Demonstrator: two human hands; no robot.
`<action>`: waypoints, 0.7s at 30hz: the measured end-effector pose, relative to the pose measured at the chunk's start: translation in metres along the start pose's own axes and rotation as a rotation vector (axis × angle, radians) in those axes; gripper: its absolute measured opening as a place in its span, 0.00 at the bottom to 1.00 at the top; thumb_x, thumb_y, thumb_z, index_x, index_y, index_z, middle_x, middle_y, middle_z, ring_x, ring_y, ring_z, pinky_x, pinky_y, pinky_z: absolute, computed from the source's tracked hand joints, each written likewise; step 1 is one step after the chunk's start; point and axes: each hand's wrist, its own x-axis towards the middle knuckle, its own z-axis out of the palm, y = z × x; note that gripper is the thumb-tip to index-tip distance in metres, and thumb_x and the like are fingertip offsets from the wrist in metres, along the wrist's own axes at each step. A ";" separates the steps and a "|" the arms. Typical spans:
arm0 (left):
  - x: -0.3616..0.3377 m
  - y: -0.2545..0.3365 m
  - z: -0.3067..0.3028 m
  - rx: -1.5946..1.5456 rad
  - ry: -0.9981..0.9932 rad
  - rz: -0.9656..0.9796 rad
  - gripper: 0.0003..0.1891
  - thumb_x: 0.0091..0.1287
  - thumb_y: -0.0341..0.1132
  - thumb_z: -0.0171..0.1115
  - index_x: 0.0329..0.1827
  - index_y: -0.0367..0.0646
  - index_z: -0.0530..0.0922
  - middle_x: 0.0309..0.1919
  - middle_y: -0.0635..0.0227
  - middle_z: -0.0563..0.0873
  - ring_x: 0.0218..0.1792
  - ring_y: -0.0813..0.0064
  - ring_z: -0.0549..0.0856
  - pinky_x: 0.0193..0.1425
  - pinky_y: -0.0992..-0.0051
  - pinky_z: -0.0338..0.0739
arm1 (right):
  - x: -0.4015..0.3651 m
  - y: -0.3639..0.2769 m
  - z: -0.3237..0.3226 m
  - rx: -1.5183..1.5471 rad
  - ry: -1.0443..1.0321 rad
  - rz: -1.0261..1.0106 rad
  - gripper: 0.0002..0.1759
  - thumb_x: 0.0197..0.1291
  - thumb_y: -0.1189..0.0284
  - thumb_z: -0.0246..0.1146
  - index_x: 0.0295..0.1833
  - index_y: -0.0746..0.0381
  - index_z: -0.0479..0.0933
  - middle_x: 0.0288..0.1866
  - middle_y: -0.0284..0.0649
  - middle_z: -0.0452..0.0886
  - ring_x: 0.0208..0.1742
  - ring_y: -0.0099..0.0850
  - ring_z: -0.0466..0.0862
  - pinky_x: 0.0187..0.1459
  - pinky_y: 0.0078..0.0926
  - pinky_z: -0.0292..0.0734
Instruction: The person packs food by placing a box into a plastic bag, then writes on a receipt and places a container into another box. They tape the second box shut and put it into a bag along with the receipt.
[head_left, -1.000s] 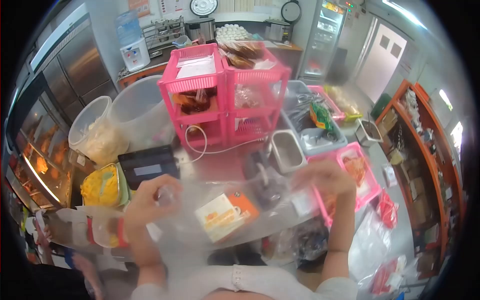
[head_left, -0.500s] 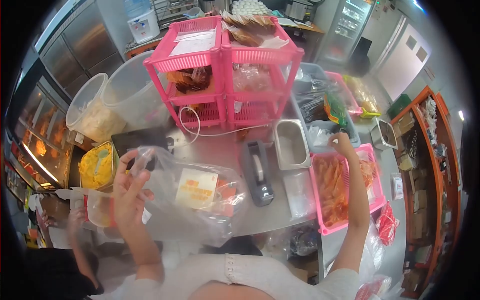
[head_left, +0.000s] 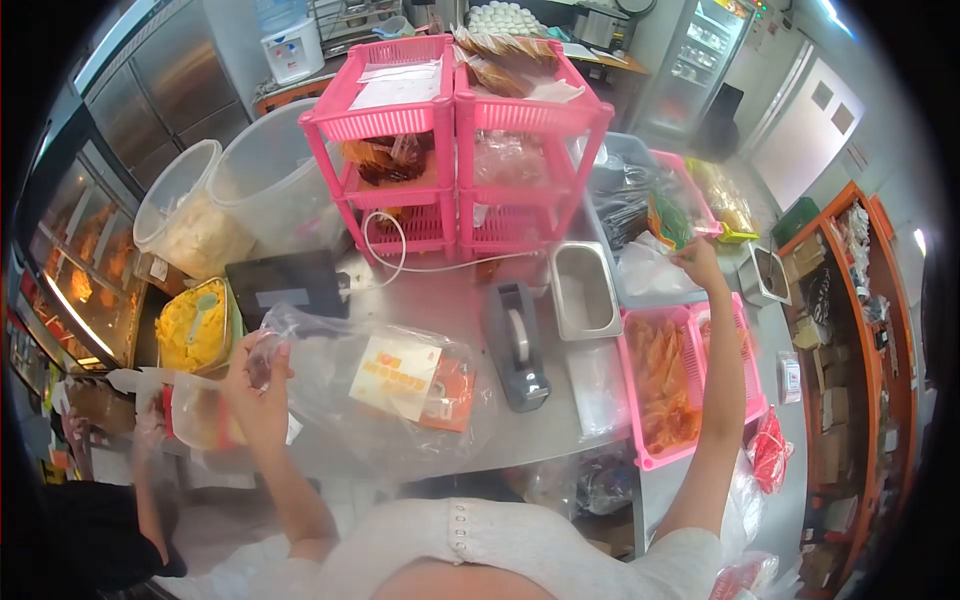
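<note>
On the steel table lies a clear plastic bag (head_left: 320, 385) with a cream printed card (head_left: 395, 377) and an orange packet (head_left: 450, 393) in it. My left hand (head_left: 258, 388) is closed around the gathered end of this bag. Over at the right, my right hand (head_left: 698, 263) pinches the edge of a whitish plastic bag (head_left: 652, 272), which stretches up from the grey bin (head_left: 597, 215). Its fingertips are small in view. Beside that hand sits a green and orange packet (head_left: 668, 220).
A tape dispenser (head_left: 515, 350) and a steel pan (head_left: 585, 290) stand mid-table. Pink racks (head_left: 450, 120) rise behind them. A pink basket (head_left: 650, 462) of orange packets lies below my right forearm. At left are a yellow food tub (head_left: 193, 330) and a co-worker's hand (head_left: 150, 425).
My left hand's spread fingers have closed on the bag and come down slightly. My right hand has shifted right and slightly up, drawing the whitish plastic with it.
</note>
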 end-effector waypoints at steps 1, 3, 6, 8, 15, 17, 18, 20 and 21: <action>-0.002 -0.001 -0.001 -0.001 0.000 -0.007 0.13 0.56 0.29 0.63 0.43 0.37 0.74 0.32 0.67 0.79 0.25 0.83 0.77 0.29 0.85 0.71 | 0.001 0.002 0.003 -0.003 -0.006 -0.001 0.08 0.38 0.72 0.68 0.28 0.63 0.81 0.30 0.46 0.78 0.34 0.39 0.78 0.39 0.31 0.71; -0.002 -0.002 -0.002 0.004 0.002 0.055 0.10 0.57 0.30 0.62 0.39 0.36 0.74 0.24 0.70 0.78 0.22 0.84 0.76 0.27 0.85 0.70 | 0.005 0.004 0.004 0.093 0.319 0.112 0.09 0.40 0.72 0.67 0.28 0.64 0.80 0.30 0.48 0.78 0.34 0.41 0.78 0.39 0.33 0.71; -0.001 -0.001 -0.003 -0.058 -0.055 0.041 0.10 0.58 0.33 0.61 0.37 0.36 0.74 0.22 0.71 0.78 0.21 0.85 0.75 0.24 0.86 0.68 | 0.006 0.003 0.004 -0.079 0.241 0.139 0.06 0.46 0.75 0.59 0.30 0.66 0.76 0.29 0.49 0.78 0.32 0.44 0.78 0.37 0.35 0.71; 0.004 0.005 -0.004 -0.135 -0.120 0.005 0.10 0.59 0.34 0.61 0.37 0.37 0.74 0.20 0.71 0.78 0.20 0.86 0.74 0.23 0.87 0.67 | 0.014 0.008 0.001 -0.104 0.358 0.203 0.06 0.48 0.75 0.57 0.32 0.65 0.75 0.30 0.50 0.78 0.33 0.46 0.77 0.37 0.37 0.71; -0.001 -0.003 -0.015 -0.257 -0.256 -0.055 0.13 0.58 0.39 0.62 0.38 0.38 0.75 0.18 0.70 0.78 0.17 0.88 0.71 0.18 0.88 0.62 | 0.011 -0.018 -0.064 -0.235 1.115 0.425 0.14 0.49 0.77 0.52 0.44 0.63 0.69 0.35 0.49 0.77 0.41 0.48 0.76 0.42 0.39 0.70; -0.004 -0.006 -0.017 -0.268 -0.261 -0.066 0.14 0.58 0.40 0.63 0.38 0.38 0.76 0.18 0.70 0.77 0.16 0.88 0.71 0.18 0.88 0.62 | 0.016 -0.014 -0.055 -0.349 0.741 0.147 0.18 0.49 0.76 0.53 0.49 0.62 0.67 0.43 0.49 0.76 0.46 0.46 0.75 0.46 0.41 0.69; -0.005 -0.007 -0.017 -0.283 -0.270 -0.069 0.15 0.58 0.40 0.63 0.38 0.38 0.76 0.18 0.71 0.77 0.16 0.88 0.70 0.18 0.88 0.62 | 0.019 -0.022 -0.043 -0.325 0.398 0.117 0.19 0.50 0.74 0.54 0.50 0.61 0.67 0.47 0.50 0.75 0.49 0.46 0.75 0.48 0.43 0.68; -0.004 -0.007 -0.017 -0.290 -0.275 -0.072 0.15 0.58 0.40 0.63 0.39 0.38 0.76 0.18 0.71 0.77 0.16 0.88 0.70 0.18 0.88 0.62 | 0.017 -0.038 -0.005 -0.611 0.051 -0.006 0.27 0.51 0.67 0.57 0.58 0.61 0.64 0.62 0.46 0.64 0.63 0.42 0.64 0.59 0.58 0.53; -0.004 -0.007 -0.017 -0.296 -0.283 -0.074 0.15 0.57 0.41 0.63 0.39 0.38 0.76 0.18 0.71 0.77 0.16 0.88 0.70 0.18 0.88 0.62 | 0.007 -0.055 -0.006 -0.554 -0.215 0.046 0.37 0.47 0.57 0.62 0.63 0.58 0.60 0.69 0.37 0.52 0.68 0.39 0.55 0.57 0.73 0.36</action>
